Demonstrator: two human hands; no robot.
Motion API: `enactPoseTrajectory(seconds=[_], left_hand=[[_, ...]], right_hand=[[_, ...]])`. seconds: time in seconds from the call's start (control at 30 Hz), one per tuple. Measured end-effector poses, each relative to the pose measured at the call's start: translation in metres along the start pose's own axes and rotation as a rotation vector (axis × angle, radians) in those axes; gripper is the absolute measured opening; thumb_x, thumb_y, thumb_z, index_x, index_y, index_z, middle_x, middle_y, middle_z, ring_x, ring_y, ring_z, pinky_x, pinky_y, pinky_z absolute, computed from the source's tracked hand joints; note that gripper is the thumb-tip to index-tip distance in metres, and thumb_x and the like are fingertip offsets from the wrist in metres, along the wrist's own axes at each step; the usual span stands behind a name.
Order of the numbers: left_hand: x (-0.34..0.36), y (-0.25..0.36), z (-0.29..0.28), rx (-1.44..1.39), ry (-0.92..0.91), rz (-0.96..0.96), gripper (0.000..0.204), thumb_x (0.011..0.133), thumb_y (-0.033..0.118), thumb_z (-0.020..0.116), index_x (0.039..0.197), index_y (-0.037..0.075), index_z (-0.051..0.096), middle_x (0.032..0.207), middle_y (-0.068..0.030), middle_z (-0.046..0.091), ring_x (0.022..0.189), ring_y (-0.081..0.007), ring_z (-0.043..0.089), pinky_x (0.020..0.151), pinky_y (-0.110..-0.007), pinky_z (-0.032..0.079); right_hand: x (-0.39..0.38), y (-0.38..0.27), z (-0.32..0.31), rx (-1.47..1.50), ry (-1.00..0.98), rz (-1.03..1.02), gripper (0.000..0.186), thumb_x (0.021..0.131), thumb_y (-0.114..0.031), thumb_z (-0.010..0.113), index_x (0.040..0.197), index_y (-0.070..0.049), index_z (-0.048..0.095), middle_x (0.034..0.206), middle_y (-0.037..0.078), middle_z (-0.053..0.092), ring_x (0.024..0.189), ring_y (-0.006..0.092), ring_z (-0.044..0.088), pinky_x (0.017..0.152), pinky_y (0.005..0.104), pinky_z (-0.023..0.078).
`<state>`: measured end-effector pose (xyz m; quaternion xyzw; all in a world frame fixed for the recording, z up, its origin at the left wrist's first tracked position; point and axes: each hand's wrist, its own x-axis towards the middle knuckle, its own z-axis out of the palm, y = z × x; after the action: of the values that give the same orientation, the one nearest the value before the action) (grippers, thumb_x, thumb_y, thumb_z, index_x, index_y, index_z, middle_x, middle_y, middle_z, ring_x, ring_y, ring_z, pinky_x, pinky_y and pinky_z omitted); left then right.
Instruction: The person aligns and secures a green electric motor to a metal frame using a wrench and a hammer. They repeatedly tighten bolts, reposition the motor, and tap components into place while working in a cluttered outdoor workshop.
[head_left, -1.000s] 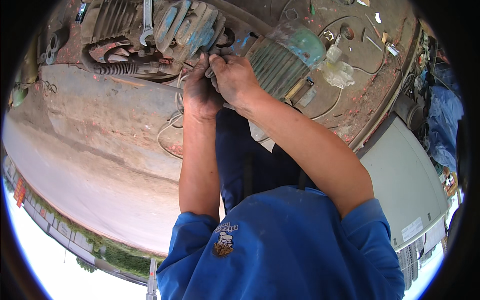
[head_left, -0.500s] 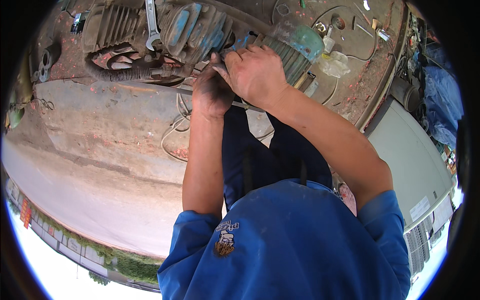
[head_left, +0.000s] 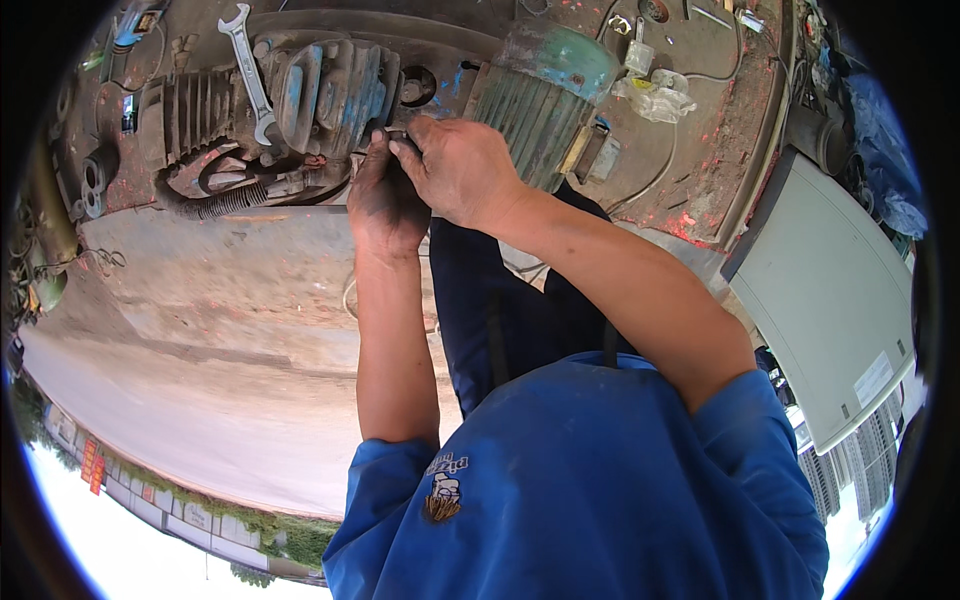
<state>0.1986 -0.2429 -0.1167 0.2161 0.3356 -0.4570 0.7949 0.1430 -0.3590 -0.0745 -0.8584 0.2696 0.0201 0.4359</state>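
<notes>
Cylinder sat just beyond the left hand and right hand, which met, fingers bent; grasp hidden, could not tell. Wrench lay left of cylinder, hose below; motor stood right, bag beyond.

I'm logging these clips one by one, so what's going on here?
A person in a blue shirt has the left hand and right hand close together, near a blue-smeared finned block and a green ribbed casing. Whether they hold anything small is hidden from view. A double open-ended wrench lies beside the finned block, to its left, in neither hand.
</notes>
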Motion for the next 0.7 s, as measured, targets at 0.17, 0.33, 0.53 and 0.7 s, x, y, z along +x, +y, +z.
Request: enactPoseTrajectory(seconds=[0.17,0.33,0.53,0.7], left_hand=[[-0.001,-0.019,0.031,0.132,-0.024,0.013,0.03,0.105,0.02,0.046,0.127,0.001,0.055,0.125,-0.0098,0.061,0.117,-0.0218,0.057,0.105,-0.037,0.044],[0.027,-0.022,0.049,0.152,-0.038,0.044,0.034,0.106,0.026,0.043,0.127,0.002,0.054,0.125,-0.0094,0.061,0.117,-0.0221,0.057,0.105,-0.037,0.044],[0.048,-0.021,0.041,0.035,-0.074,0.032,0.035,0.106,0.029,0.04,0.125,0.004,0.054,0.125,-0.0093,0.06,0.118,-0.0224,0.056,0.106,-0.038,0.042],[0.04,-0.026,0.035,-0.11,-0.258,-0.053,0.039,0.107,0.03,0.034,0.131,0.003,0.05,0.13,-0.0112,0.058,0.121,-0.0228,0.053,0.108,-0.04,0.04]], right_hand=[[-0.006,0.01,-0.023,0.072,0.102,0.126,0.029,0.092,-0.025,0.063,0.081,0.001,0.057,0.069,0.023,0.062,0.067,0.0431,0.062,0.06,0.049,0.049],[0.02,0.022,-0.026,0.063,0.224,0.059,0.026,0.092,-0.025,0.063,0.083,-0.001,0.059,0.067,0.022,0.062,0.067,0.0429,0.062,0.06,0.049,0.05],[0.038,0.022,-0.031,-0.101,0.117,-0.006,0.022,0.088,-0.024,0.063,0.084,-0.003,0.062,0.075,0.016,0.067,0.075,0.0371,0.065,0.064,0.0471,0.052],[0.043,0.03,-0.041,-0.516,0.04,-0.55,0.015,0.083,-0.021,0.06,0.084,-0.007,0.064,0.085,0.007,0.07,0.086,0.0275,0.067,0.072,0.0421,0.051]])
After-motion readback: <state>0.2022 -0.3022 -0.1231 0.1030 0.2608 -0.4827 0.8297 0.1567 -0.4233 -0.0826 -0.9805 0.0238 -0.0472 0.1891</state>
